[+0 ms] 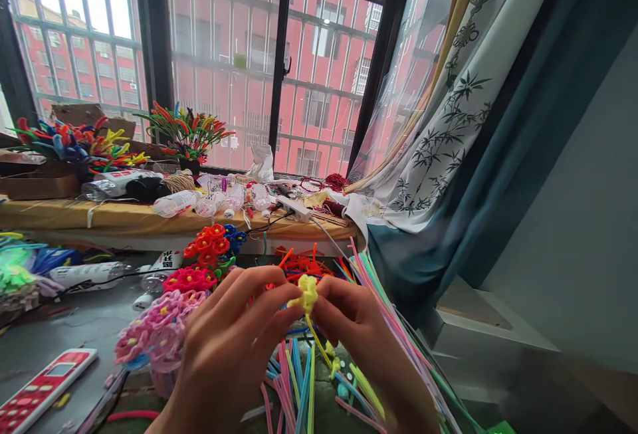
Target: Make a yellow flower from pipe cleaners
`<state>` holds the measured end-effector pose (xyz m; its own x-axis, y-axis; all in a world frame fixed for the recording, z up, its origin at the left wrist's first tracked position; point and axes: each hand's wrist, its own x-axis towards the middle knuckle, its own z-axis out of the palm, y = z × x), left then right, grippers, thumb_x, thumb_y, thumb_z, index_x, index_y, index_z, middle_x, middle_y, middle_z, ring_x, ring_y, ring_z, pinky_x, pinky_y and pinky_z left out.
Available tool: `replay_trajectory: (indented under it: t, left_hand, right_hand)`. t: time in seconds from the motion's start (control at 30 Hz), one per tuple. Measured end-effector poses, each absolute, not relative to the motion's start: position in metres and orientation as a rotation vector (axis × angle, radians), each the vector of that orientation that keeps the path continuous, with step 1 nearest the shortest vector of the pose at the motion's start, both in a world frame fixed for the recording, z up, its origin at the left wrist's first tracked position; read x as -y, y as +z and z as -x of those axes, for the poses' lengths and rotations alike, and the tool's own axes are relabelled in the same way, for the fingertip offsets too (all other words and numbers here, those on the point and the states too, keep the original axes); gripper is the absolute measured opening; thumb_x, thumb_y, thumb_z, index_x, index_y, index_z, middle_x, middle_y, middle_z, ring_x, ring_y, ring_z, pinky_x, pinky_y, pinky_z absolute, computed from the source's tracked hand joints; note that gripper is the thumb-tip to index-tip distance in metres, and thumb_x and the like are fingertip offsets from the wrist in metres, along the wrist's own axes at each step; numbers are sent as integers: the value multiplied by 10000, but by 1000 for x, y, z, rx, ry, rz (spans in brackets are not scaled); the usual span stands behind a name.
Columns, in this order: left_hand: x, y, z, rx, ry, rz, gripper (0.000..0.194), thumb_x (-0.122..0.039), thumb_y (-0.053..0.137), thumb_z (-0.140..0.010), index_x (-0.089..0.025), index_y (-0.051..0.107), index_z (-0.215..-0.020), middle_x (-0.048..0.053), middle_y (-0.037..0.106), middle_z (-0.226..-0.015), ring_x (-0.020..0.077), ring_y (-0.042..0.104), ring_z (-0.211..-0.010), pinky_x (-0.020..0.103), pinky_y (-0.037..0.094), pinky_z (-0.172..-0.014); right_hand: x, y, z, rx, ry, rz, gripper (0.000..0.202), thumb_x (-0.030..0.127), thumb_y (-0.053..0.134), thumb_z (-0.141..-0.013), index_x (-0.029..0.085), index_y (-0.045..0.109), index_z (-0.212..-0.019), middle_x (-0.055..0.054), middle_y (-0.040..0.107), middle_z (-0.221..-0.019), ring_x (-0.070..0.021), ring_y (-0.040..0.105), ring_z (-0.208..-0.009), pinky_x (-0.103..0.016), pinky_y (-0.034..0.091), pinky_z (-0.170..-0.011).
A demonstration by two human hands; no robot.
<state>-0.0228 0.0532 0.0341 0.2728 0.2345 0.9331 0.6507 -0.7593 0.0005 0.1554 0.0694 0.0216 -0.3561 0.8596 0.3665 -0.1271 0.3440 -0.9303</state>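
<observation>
Both hands meet over the table around a small yellow pipe-cleaner flower (308,293). My left hand (242,334) pinches its left side between thumb and fingers. My right hand (356,324) closes on its right side. A yellow stem (319,341) hangs down from the flower between the hands. Below lie pink, blue and yellow-green pipe cleaners (299,381). Left of my left hand stand pink flowers (162,327), with red flowers (207,244) and blue flowers (234,238) behind.
Long pastel pipe cleaners (379,301) stretch along the right. A red and white remote-like device (44,387) lies at the lower left. Plastic bottles (177,203), a power strip (294,208) and a colourful potted plant (189,135) are on the window ledge. Curtains hang at right.
</observation>
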Motion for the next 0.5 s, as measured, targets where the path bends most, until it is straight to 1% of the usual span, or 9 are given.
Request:
replay_trajectory:
  t: [0.07, 0.17, 0.23, 0.33, 0.43, 0.5]
  left_hand:
    - [-54, 35, 23, 816, -1506, 2227, 98, -109, 635, -914, -197, 641, -957, 7, 667, -930, 124, 629, -801, 237, 501, -732]
    - [-52, 37, 22, 860, -1525, 2309, 150, -87, 653, -880, -220, 644, -948, -11, 680, -905, 125, 651, -798, 229, 507, -737]
    - [-49, 38, 22, 901, -1567, 2381, 144, -90, 644, -873, -227, 647, -918, -18, 683, -889, 118, 658, -776, 210, 508, -709]
    - [-46, 39, 22, 1023, -1606, 2499, 117, -133, 614, -888, -223, 621, -814, -42, 664, -793, 87, 602, -634, 181, 472, -589]
    - [-43, 40, 25, 1157, -1542, 2547, 126, -183, 617, -884, -227, 610, -766, -62, 638, -693, 79, 537, -539, 183, 424, -508]
    - [-42, 40, 27, 1173, -1504, 2556, 118, -194, 622, -873, -232, 620, -761, -67, 631, -652, 83, 542, -524, 180, 416, -487]
  right_hand:
    - [-68, 23, -154, 1588, 1213, 692, 375, 477, 648, -912, 176, 539, -717, 72, 416, -591, -80, 330, -535, -231, 238, -495]
    - [-67, 25, -153, 1596, 1209, 708, 371, 457, 692, -879, 179, 530, -695, 76, 399, -581, -81, 320, -538, -230, 238, -496]
    - [-67, 26, -153, 1605, 1213, 729, 340, 400, 699, -877, 179, 527, -684, 76, 389, -587, -81, 310, -544, -229, 237, -499]
    - [-66, 26, -155, 1650, 1180, 762, 277, 299, 675, -877, 178, 525, -678, 73, 383, -599, -85, 305, -558, -233, 234, -505]
    - [-66, 25, -157, 1736, 1136, 789, 220, 209, 636, -856, 181, 516, -674, 66, 402, -601, -89, 325, -565, -236, 240, -511]
    - [-65, 25, -158, 1789, 1119, 808, 198, 160, 608, -832, 185, 505, -664, 63, 409, -597, -92, 341, -564, -237, 249, -514]
